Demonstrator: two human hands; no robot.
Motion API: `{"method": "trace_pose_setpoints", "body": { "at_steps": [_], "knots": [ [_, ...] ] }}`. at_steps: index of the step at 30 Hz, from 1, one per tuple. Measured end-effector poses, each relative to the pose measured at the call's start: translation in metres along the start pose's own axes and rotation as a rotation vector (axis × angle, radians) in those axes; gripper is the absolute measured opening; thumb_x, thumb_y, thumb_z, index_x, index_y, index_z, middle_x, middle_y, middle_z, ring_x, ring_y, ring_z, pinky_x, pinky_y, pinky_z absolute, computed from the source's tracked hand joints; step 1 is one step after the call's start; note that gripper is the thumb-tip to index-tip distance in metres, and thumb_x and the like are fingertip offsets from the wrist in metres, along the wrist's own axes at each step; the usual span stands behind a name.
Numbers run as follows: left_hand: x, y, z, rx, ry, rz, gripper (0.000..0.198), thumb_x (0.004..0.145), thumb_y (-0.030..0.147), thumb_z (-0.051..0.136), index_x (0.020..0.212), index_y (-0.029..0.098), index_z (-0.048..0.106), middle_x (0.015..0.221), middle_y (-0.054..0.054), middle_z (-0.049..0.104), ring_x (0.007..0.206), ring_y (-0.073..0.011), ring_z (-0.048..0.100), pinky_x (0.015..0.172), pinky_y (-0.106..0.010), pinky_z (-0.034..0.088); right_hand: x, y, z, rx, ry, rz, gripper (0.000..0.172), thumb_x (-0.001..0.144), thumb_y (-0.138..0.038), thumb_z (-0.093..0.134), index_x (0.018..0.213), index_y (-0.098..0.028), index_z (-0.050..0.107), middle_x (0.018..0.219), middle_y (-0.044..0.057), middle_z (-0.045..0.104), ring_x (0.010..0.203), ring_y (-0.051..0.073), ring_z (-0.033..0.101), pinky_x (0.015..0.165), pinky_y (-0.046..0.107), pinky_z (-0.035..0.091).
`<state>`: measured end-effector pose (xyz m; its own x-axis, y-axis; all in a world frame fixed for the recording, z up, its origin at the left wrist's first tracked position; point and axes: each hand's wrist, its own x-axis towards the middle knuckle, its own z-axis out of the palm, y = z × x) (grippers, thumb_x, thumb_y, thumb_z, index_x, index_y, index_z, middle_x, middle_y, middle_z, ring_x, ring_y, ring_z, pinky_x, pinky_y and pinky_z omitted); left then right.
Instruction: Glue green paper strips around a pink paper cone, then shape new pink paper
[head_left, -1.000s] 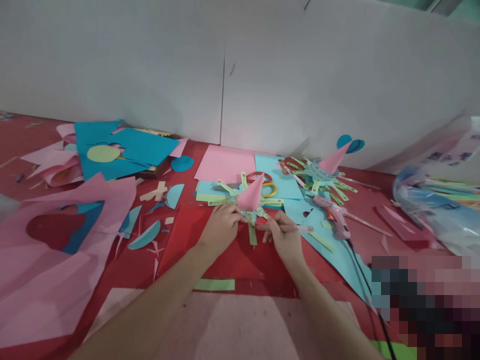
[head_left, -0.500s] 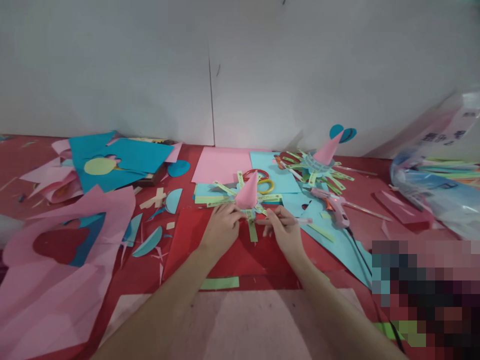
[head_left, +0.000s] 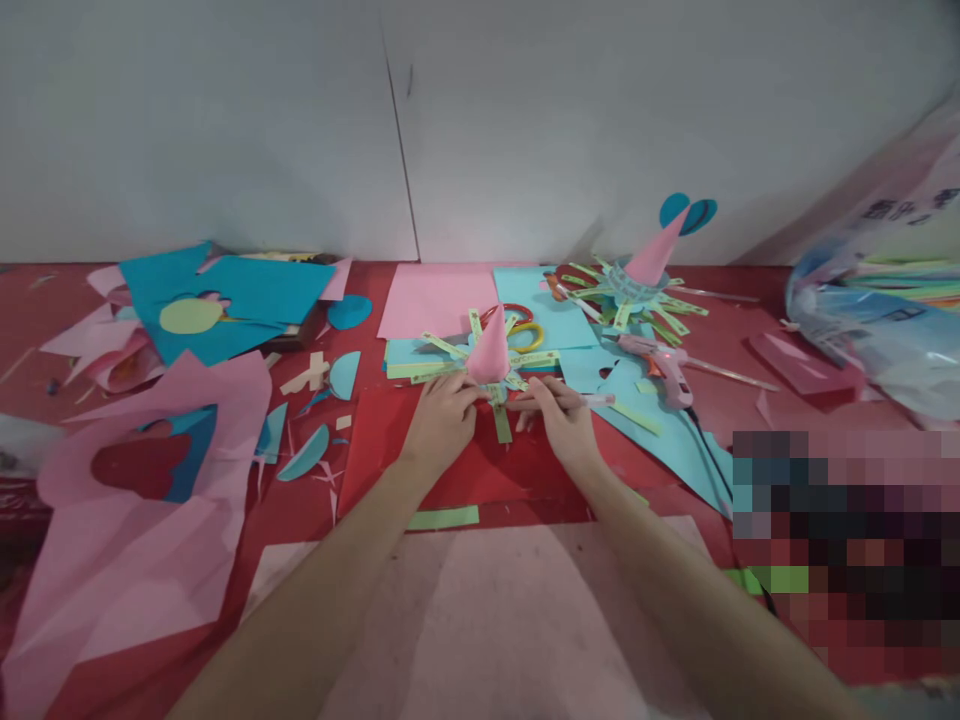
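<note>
In the head view a pink paper cone (head_left: pixel 490 350) stands upright on a base with light green printed paper strips fanning out around it. My left hand (head_left: pixel 442 415) is closed at the cone's base, fingertips pinching the green paper strip (head_left: pixel 503 428) that points toward me. My right hand (head_left: pixel 562 410) grips a slim pen (head_left: pixel 598 400) lying nearly level, its tip at that same strip. Beneath both hands is red paper (head_left: pixel 390 450). Behind the cone lie scissors (head_left: pixel 529 336) with red and yellow handles, partly hidden by it.
A second pink cone (head_left: pixel 658 252) with blue discs and green strips stands at the back right. Near it lies a pink glue gun (head_left: pixel 664 365) with a black cord. Pink paper scraps (head_left: pixel 187 570) and blue sheets (head_left: pixel 255 300) cover the left. A clear plastic bag (head_left: pixel 877 310) sits far right.
The whole scene sits a little higher in the picture as my view has tipped down. Both hands stay at the same green strip, with the pen still in my right hand.
</note>
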<state>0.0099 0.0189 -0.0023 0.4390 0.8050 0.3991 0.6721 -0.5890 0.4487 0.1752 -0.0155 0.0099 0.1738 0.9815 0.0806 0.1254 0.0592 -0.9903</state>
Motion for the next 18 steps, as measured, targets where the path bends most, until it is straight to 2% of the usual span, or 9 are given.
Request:
{"method": "trace_pose_setpoints", "body": {
  "at_steps": [5, 10, 13, 18],
  "knots": [
    [-0.0009, 0.0004, 0.0004, 0.014, 0.008, 0.017, 0.034, 0.075, 0.002, 0.043, 0.093, 0.021, 0.064, 0.089, -0.003, 0.058, 0.091, -0.0167, 0.052, 0.086, -0.034, 0.041, -0.0006, -0.0007, -0.0017, -0.117, 0.01, -0.025, 0.035, 0.082, -0.041, 0.052, 0.054, -0.021, 0.043, 0.04, -0.004, 0.052, 0.04, 0.012, 0.053, 0.047, 0.023, 0.038],
    [-0.0018, 0.0021, 0.001, 0.015, 0.011, 0.012, 0.035, 0.078, 0.003, 0.041, 0.099, 0.02, 0.063, 0.091, -0.004, 0.058, 0.094, -0.0173, 0.051, 0.088, -0.036, 0.039, -0.0018, -0.0033, -0.0004, -0.087, 0.016, 0.017, 0.027, 0.08, -0.042, 0.054, 0.063, -0.024, 0.042, 0.035, -0.008, 0.045, 0.047, 0.016, 0.06, 0.048, 0.024, 0.041],
    [-0.0018, 0.0026, 0.0007, 0.009, -0.001, -0.003, 0.035, 0.078, 0.003, 0.041, 0.101, 0.02, 0.062, 0.091, -0.004, 0.057, 0.095, -0.0179, 0.051, 0.087, -0.036, 0.04, -0.003, -0.0041, -0.0004, -0.094, -0.001, -0.002, 0.032, 0.08, -0.043, 0.053, 0.059, -0.024, 0.037, 0.034, -0.008, 0.044, 0.053, 0.018, 0.063, 0.052, 0.026, 0.044],
    [-0.001, 0.0014, -0.0004, -0.025, 0.004, -0.003, 0.033, 0.076, 0.002, 0.042, 0.093, 0.02, 0.065, 0.091, -0.004, 0.057, 0.091, -0.0174, 0.052, 0.082, -0.035, 0.042, -0.0042, -0.0041, -0.0017, -0.159, -0.029, -0.001, 0.032, 0.082, -0.037, 0.05, 0.056, -0.023, 0.038, 0.036, -0.006, 0.046, 0.053, 0.018, 0.064, 0.047, 0.023, 0.039]
  ]
}}
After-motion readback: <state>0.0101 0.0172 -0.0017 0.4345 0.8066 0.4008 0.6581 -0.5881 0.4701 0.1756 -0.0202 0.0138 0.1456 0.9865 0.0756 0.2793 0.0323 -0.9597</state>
